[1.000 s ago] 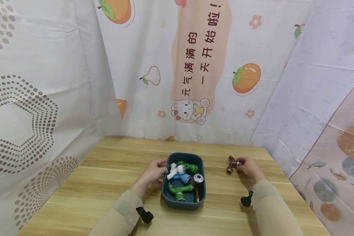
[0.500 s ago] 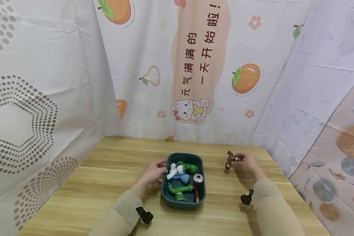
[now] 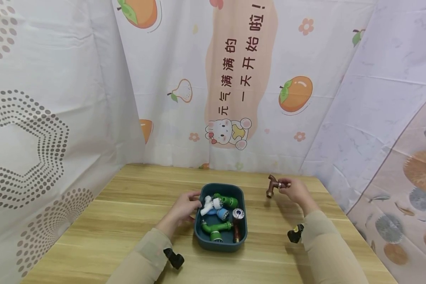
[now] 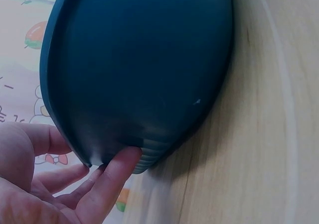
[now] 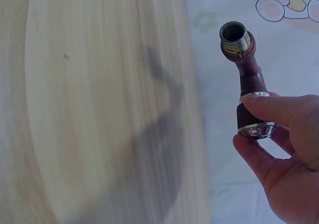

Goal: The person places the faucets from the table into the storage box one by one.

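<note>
My right hand (image 3: 296,191) pinches a dark brown faucet (image 3: 272,186) by its knob end, above the table's right side. In the right wrist view, the thumb and fingers hold the faucet's knob (image 5: 256,129), and the threaded metal end (image 5: 234,37) points away from the hand. A dark teal plastic box (image 3: 221,247) stands at the middle of the table. My left hand (image 3: 183,206) grips its left wall near the far corner, fingers (image 4: 112,179) against the outside. Inside lie a white faucet (image 3: 209,205), a blue one (image 3: 223,214), green ones (image 3: 216,228) and a brown one (image 3: 237,228).
The wooden table (image 3: 145,221) reaches back to a printed curtain (image 3: 184,154). More cloth hangs along both sides. A small red thing (image 3: 191,218) shows partly beside the box under the left hand.
The brown faucet has risen off the table in my right hand, shifting away from me and slightly left, and it has tilted. My left hand and the box stay in place.
</note>
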A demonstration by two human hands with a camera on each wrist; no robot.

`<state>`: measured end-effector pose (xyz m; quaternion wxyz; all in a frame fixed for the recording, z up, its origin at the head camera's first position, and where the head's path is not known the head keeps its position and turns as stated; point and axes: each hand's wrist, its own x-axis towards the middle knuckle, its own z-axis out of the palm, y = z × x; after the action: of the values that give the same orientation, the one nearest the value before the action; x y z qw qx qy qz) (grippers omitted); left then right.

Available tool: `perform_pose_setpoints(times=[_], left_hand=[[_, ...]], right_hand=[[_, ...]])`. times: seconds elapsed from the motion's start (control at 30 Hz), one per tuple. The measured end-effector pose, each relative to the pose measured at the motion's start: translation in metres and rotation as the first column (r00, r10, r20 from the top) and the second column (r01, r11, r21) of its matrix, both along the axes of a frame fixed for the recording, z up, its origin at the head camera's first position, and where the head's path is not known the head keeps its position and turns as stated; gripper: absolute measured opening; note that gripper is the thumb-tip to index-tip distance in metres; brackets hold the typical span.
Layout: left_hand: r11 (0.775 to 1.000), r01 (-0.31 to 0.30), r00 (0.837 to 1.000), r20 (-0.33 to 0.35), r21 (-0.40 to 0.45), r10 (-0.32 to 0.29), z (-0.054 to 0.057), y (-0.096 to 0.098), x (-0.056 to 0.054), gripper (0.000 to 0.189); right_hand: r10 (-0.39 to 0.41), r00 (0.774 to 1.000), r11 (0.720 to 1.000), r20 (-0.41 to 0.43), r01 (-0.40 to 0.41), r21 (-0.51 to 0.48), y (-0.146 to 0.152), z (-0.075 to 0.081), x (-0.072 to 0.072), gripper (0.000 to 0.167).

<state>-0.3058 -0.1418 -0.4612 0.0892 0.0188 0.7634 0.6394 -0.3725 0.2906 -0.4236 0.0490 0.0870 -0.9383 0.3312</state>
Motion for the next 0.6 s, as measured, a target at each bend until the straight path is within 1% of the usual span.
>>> perform_pose_setpoints(times=[0.17,0.27,0.6], left_hand=[[1.000,0.004,1.000,0.000,0.004,-0.004,-0.001,-0.001,-0.001,0.061],[1.000,0.003,1.000,-0.002,0.000,-0.003,-0.001,-0.001,-0.002,0.061],[1.000,0.003,1.000,0.004,-0.012,-0.002,-0.002,-0.001,-0.002,0.060]], right_hand=[[0.024,0.999,1.000,-0.034,-0.024,-0.010,-0.005,0.004,-0.001,0.043],[0.046,0.997,0.999,-0.060,-0.045,0.005,-0.008,0.007,-0.002,0.043],[0.059,0.997,0.998,-0.059,-0.057,0.034,-0.023,0.020,0.000,0.044]])
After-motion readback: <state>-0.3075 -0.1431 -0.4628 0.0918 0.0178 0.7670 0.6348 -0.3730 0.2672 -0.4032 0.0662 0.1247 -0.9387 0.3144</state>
